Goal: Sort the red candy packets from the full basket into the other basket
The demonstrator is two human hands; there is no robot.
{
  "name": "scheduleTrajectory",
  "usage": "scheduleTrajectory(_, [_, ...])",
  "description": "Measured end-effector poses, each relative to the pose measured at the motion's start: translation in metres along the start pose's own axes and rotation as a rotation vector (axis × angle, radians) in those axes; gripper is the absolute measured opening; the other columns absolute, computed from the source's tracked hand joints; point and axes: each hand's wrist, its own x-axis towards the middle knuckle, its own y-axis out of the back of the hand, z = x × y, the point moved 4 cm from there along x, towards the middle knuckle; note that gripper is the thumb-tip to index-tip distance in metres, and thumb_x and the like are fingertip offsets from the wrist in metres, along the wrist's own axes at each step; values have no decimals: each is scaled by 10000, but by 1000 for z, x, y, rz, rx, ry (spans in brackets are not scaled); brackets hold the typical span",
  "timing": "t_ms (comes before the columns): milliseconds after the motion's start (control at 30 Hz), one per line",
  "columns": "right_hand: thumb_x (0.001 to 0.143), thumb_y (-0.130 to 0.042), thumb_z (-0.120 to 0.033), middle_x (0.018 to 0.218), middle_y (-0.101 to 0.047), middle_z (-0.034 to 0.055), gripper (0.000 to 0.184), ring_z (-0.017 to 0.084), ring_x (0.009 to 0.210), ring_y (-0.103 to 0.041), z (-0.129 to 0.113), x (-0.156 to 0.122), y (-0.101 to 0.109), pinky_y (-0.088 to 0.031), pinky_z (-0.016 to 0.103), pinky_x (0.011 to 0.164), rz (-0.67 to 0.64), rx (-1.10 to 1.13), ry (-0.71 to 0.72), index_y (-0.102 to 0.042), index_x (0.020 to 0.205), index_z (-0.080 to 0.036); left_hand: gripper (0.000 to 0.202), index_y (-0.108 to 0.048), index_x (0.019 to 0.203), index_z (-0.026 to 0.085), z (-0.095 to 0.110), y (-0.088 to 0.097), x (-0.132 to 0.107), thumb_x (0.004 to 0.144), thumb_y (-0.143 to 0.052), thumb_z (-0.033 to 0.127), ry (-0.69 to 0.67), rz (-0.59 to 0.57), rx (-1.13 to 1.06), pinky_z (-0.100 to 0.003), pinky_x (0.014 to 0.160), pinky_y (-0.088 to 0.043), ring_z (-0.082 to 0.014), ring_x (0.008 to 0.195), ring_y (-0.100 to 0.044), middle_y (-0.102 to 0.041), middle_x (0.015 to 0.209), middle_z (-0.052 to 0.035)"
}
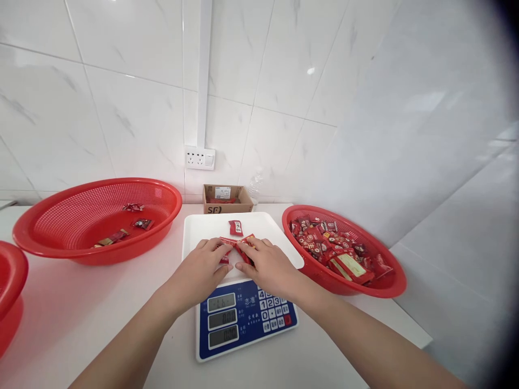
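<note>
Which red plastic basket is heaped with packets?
Red plastic basket right of the white-blue scale; the far-left basket shows none, the other basket a few.

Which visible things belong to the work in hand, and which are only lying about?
Likely in use:
left hand, right hand
red packets beneath
scale
two baskets holding packets

Apparently aside:
cardboard box
clear plastic item
far-left basket, contents unseen

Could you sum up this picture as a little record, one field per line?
Left hand: touching red packets on the scale
Right hand: touching red packets beside the left hand
Scale: white pan, blue panel, lower two displays reading 0.00
Loose packet: on the pan, beyond the hands
Basket right of scale: many wrapped packets
Basket left of scale: a few packets
Cardboard box: behind the scale
</note>
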Motion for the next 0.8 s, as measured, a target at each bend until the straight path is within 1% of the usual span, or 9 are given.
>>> scheduleTrajectory(100, [921,-383,-468,1319,-521,109,489,300,1160,-477,4,-1,2,-411,451,937,11,70,26,-514,1305,-195,401,-478,1300,204,1,0,0,908,-430,276,6,-19,0,-440,954,-428,-278,1175,-450,-521,1295,-80])
scheduleTrajectory(200, [931,-376,-423,1322,-532,94,441,274,1195,-472,23,2,11,-388,425,979,77,141,-1,-547,1273,-204,410,-482,1305,210,2,2,1,907,-426,292,29,-32,20,-449,964,-418,-289,1198,-439,-525,1295,-87])
scheduleTrajectory(267, [928,-392,-383,1333,-526,100,425,264,1218,-462,49,5,20,-360,409,1011,152,143,-85,-547,1272,-188,415,-486,1307,218,2,3,1,905,-421,299,47,-35,35,-458,973,-411,-295,1212,-432,-524,1298,-90])
scheduleTrajectory(333, [920,-404,-313,1350,-507,119,411,269,1242,-441,83,8,30,-338,402,1024,202,97,-209,-531,1281,-162,413,-493,1301,229,2,5,2,904,-413,312,56,-34,41,-461,982,-406,-294,1227,-422,-520,1304,-86])
scheduleTrajectory(400, [917,-381,-243,1370,-485,127,405,268,1241,-444,120,7,32,-337,391,1012,159,87,-375,-505,1293,-161,407,-497,1293,245,2,5,3,907,-400,328,55,-25,40,-457,990,-404,-286,1241,-413,-510,1315,-76])
scheduleTrajectory(500, [892,-415,-213,1189,-628,141,337,250,995,-618,164,2,23,-450,350,855,4,126,-481,-599,1168,-154,405,-498,1285,268,-1,5,3,906,-390,364,69,15,46,-466,996,-405,-285,1267,-394,-461,1364,-71])
scheduleTrajectory(600, [814,-558,-239,1096,-683,102,300,233,918,-649,189,-3,6,-471,317,801,-122,163,-514,-652,1097,-202,414,-499,1275,286,-4,4,3,903,-383,425,81,60,47,-486,992,-412,-297,1308,-349,-419,1407,-67])
scheduleTrajectory(700, [792,-596,-316,1177,-648,101,391,258,990,-629,202,-6,-8,-458,367,838,-142,176,-556,-620,1175,-242,428,-500,1271,288,-7,2,3,901,-375,461,75,75,40,-499,1000,-409,-300,1324,-333,-418,1413,-67])
scheduleTrajectory(800, [858,-482,-432,1192,-630,137,436,288,1034,-608,209,-5,-14,-438,427,857,-86,169,-607,-595,1221,-218,429,-510,1264,287,-8,2,3,896,-384,468,65,89,41,-510,1012,-398,-306,1317,-350,-434,1403,-72])
